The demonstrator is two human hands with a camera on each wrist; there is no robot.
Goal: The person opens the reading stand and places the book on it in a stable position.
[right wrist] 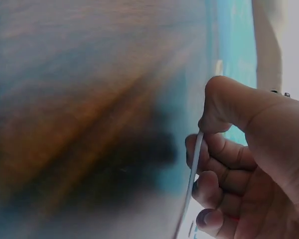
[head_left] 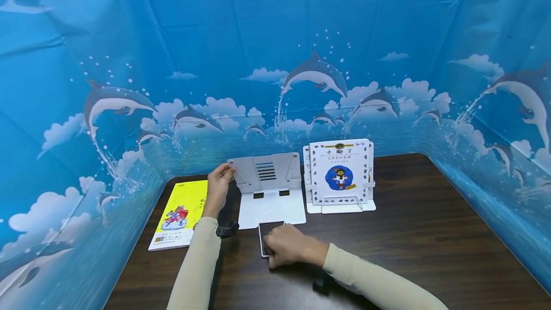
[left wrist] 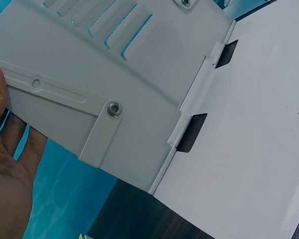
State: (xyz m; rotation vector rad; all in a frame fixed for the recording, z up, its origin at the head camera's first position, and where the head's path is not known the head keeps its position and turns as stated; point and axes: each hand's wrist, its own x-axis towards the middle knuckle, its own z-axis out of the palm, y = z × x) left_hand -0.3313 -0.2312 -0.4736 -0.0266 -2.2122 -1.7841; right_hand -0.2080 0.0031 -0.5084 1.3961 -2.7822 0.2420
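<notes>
On table [head_left: 409,243], toward far edge: stand [head_left: 272,208], base flat, plate [head_left: 285,170] raised. Left hand [head_left: 218,186] pinches plate's upper left corner. Right hand [head_left: 291,245] grasps white frame [head_left: 260,240] at base's near edge. Yellow book [head_left: 185,203] lies left; white book [head_left: 340,173] propped at right.

Blue backdrop [head_left: 241,23] printed with grey-and-white dolphins [head_left: 316,71] — dark brown wood-grain table [head_left: 413,233]; pale-grey-and-white stand [head_left: 272,185]; yellow-and-white book [head_left: 182,200] — beige sleeves [head_left: 195,267].
</notes>
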